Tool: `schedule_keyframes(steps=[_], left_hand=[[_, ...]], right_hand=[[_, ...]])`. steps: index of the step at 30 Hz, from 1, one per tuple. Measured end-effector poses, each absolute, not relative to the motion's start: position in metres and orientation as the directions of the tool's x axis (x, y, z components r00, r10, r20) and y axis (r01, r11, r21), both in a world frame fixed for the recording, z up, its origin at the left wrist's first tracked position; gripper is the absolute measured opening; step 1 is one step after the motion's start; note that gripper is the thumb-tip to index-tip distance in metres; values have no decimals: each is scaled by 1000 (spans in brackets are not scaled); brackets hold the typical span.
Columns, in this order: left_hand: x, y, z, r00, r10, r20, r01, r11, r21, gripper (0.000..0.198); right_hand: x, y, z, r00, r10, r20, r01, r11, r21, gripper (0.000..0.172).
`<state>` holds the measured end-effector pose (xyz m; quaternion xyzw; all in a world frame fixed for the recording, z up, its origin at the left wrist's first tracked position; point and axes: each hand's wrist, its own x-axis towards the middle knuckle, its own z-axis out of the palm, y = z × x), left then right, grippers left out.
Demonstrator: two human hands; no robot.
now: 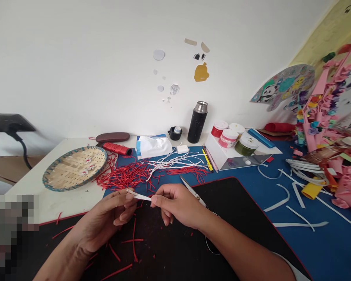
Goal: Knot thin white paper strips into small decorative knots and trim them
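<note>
Black mat (245, 218) lies beneath both hands: left hand (102, 222) and right hand (175, 205) pinch a white paper strip (139, 196) tightly, scissors (193, 192) just under the right hand.

**White strip pinched between both hands**

Narrow white strip (139, 196), lower centre of frame, lies nearly level, gripped at one end by the left hand (105, 218) and at the other by the right hand (178, 205). Closed steel scissors (194, 194) sit just beneath the right hand, tips toward upper left.

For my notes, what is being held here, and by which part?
A white strip, its ends pinched by the left hand's fingers and the right hand's fingers.
</note>
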<state>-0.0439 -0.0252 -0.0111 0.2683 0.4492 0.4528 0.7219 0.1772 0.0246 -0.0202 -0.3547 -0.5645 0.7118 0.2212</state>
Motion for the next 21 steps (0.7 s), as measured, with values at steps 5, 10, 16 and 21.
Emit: schedule_keyframes(steps=[5, 10, 16, 21], left_hand=[[-44, -25, -13, 222, 885, -409, -440, 466, 768, 36], [-42, -25, -9, 188, 901, -390, -495, 430, 755, 36], [-43, -23, -7, 114, 902, -417, -557, 406, 724, 40], [-47, -21, -7, 31, 898, -439, -545, 384, 746, 39]], right_hand=[[177, 25, -20, -658, 706, -262, 105, -258, -960, 27], [178, 25, -19, -665, 699, -261, 110, -254, -961, 22], [178, 26, -17, -648, 716, -260, 96, -261, -961, 20], [179, 26, -13, -638, 724, -261, 95, -262, -960, 18]])
